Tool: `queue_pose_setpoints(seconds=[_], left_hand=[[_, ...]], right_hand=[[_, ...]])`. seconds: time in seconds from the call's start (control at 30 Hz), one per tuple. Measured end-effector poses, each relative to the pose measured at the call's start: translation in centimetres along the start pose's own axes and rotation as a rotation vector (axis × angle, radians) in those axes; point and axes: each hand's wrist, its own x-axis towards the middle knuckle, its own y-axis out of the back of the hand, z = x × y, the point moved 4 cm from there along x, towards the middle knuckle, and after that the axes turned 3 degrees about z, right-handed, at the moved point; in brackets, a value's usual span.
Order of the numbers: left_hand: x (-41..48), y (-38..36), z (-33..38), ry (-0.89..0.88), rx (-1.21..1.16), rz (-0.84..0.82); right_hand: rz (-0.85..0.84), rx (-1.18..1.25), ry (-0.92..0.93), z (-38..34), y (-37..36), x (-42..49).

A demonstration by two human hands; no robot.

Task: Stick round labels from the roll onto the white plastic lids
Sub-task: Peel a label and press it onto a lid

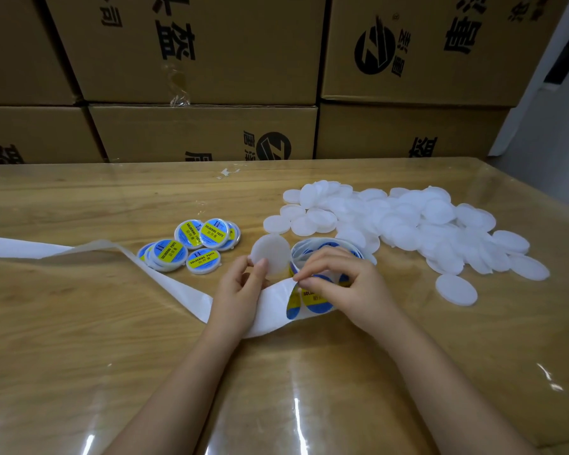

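My left hand (240, 290) holds a plain white lid (271, 252) upright between thumb and fingers, just left of the label roll (329, 252). My right hand (339, 279) pinches the edge of a blue and yellow round label (316, 302) on the backing strip (184, 290), in front of the roll. A second label (293, 307) sits beside it on the strip. Several labelled lids (194, 246) lie in a small cluster to the left. A large pile of bare white lids (408, 224) spreads to the right.
The empty backing strip trails left across the wooden table (79, 356), which has a glossy clear cover. Stacked cardboard boxes (204, 133) form a wall along the far edge. A scrap of torn film (227, 172) lies near the back.
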Motion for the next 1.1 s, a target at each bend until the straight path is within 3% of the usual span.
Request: queue_pose_setpoints(seconds=[0.23,0.37,0.57,1.1], left_hand=[[-0.1,0.2,0.1,0.125,-0.286,-0.106],[-0.4,-0.3,0.4,0.144,-0.38,-0.209],[-0.7,-0.8,0.4,0.153,-0.405,-0.321],[-0.9,-1.2,0.5,0.163,-0.385,-0.392]], right_hand=[[0.246,0.31,-0.214,0.8,1.3,0.2],[0.371,0.256,-0.292,1.8,1.5,0.2],[0.33,0.119,-0.23,1.6,0.7,0.0],[0.3,-0.048,-0.259,2.2,-0.1,-0.1]])
